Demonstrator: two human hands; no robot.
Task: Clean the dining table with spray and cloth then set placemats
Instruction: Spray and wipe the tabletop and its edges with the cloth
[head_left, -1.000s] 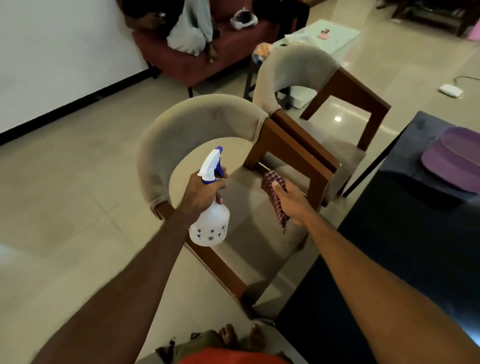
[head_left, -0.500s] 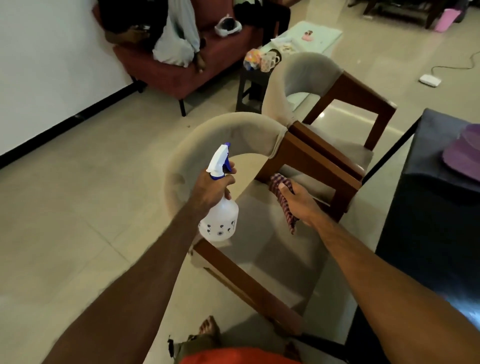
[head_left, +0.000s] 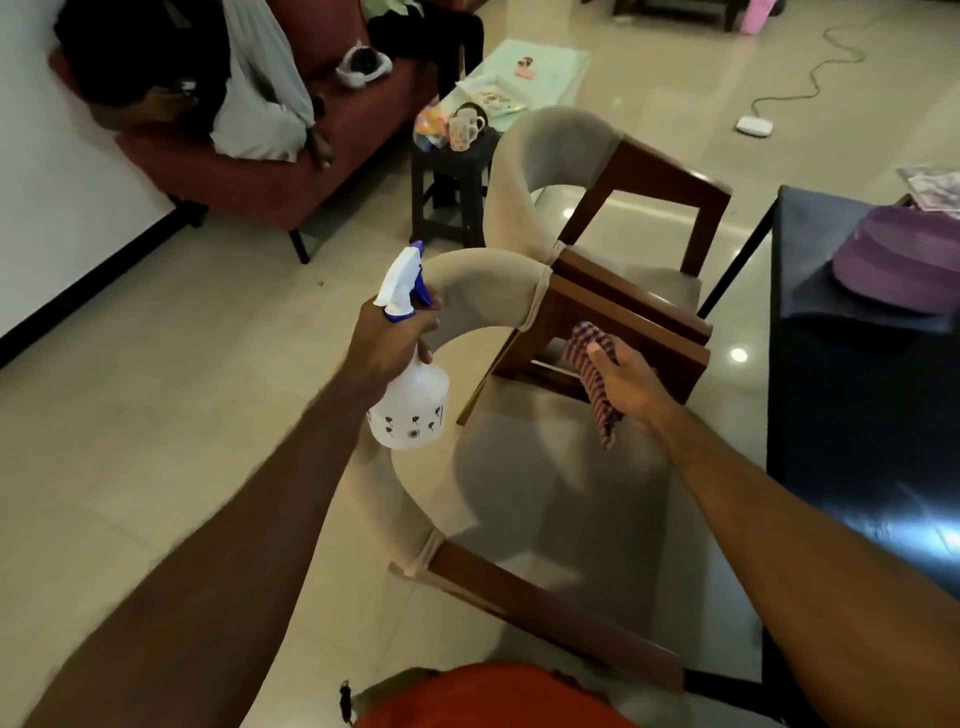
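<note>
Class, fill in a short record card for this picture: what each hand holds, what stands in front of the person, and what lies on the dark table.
left hand: grips the spray bottle at its neck
right hand: holds the checked cloth against the near chair's wooden arm
near chair: beige seat, wooden frame
dark table: at right, purple dish on it

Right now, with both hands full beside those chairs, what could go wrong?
The right hand holds the checked cloth against the near chair; pulling it could knock the far chair, which touches it. The left hand grips the spray bottle over the cushion; a stray squeeze might wet it.
</note>
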